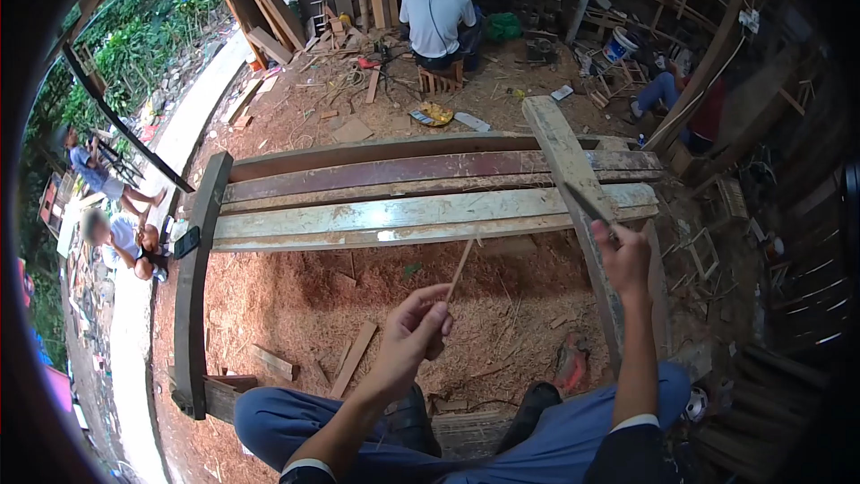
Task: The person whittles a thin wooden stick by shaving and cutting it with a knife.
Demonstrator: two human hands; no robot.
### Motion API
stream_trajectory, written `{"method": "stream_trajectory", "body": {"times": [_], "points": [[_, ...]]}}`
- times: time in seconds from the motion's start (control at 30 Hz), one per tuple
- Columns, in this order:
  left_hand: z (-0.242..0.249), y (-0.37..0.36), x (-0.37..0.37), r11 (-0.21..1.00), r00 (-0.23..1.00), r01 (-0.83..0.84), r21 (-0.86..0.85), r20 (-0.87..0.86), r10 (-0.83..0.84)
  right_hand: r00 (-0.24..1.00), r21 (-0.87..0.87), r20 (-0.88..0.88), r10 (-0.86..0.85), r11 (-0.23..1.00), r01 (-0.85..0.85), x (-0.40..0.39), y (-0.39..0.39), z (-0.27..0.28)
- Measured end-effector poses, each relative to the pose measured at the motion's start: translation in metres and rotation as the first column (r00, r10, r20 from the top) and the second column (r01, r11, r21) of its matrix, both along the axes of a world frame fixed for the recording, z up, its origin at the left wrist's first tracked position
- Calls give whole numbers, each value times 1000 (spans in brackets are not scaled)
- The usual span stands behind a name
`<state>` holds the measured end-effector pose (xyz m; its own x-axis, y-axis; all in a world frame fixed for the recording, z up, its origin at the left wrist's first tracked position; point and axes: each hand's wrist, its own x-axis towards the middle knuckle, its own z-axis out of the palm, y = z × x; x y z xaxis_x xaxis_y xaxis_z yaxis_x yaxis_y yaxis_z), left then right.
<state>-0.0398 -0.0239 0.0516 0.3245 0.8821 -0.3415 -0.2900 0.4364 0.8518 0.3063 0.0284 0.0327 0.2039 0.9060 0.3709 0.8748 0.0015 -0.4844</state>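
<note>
My left hand (pixel 417 327) pinches a thin wooden stick (pixel 461 269) that points up and away, its far tip near the front edge of the pale plank (pixel 430 211). In my right hand (pixel 623 255), the fingers are closed around the handle of a knife (pixel 589 203), whose dark blade points up and left over a thick board (pixel 560 148). That board lies across the bench planks at the right. The stick and the blade are well apart.
A phone (pixel 186 242) lies on the left crossbeam (pixel 199 287). Behind the bench a person (pixel 437 22) sits facing away; another sits at the right (pixel 694 103). Two people are at the left. Shavings and wood scraps (pixel 356 358) cover the ground.
</note>
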Motion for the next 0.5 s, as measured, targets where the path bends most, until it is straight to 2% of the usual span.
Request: {"method": "stream_trajectory", "body": {"times": [0.03, 0.13, 0.3, 0.4, 0.5], "points": [[-7, 2, -2, 999, 999, -45, -22, -6, 45, 998, 76, 33, 47, 996, -50, -14, -1, -7], [-14, 6, 1, 995, 996, -86, -42, 31, 88, 972, -71, 48, 231, 971, -227, -49, -8, -10], [-18, 5, 10, 996, 996, -54, -69, 65, 59, 830, -59, 14, 557, 829, -556, -99, -17, -16], [-27, 6, 15, 999, 996, -20, -34, 83, 23, 770, -92, -85, 632, 765, -638, -115, -21, -13], [-23, 4, 23, 999, 997, 47, 4, 65, -47, 745, -46, -163, 646, 750, -660, -120, -25, -11]]}}
